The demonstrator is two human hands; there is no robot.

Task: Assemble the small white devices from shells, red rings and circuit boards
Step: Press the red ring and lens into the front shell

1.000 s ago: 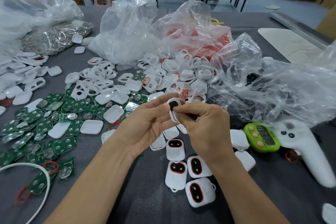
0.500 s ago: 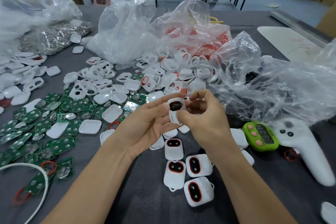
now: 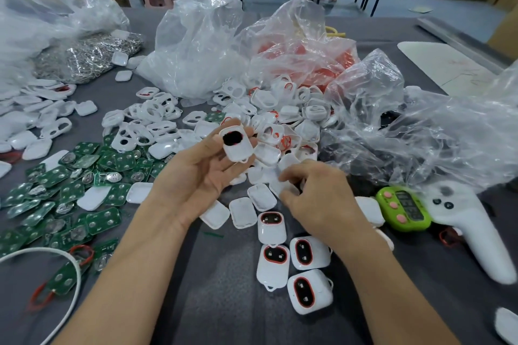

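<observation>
My left hand (image 3: 196, 173) holds up a white shell (image 3: 236, 144) with a black pad and red ring in its opening, gripped between thumb and fingers. My right hand (image 3: 316, 199) is lower and to the right, its curled fingertips on a white back shell (image 3: 283, 185) in the loose row on the table. Several finished white devices (image 3: 301, 269) with red-ringed black buttons lie in front of my right wrist. Green circuit boards (image 3: 64, 193) are spread at the left. A pile of white shells (image 3: 280, 120) lies behind my hands.
Clear plastic bags (image 3: 201, 47) stand behind the pile, one holding red rings (image 3: 308, 56). A crumpled bag (image 3: 434, 134) lies at the right. A green timer (image 3: 403, 209) and a white controller (image 3: 471, 232) sit at the right. A white cable (image 3: 70, 266) curves at bottom left.
My right hand has left the shell in my left hand and dropped down to the loose back shells on the table. My left hand lifted its shell slightly.
</observation>
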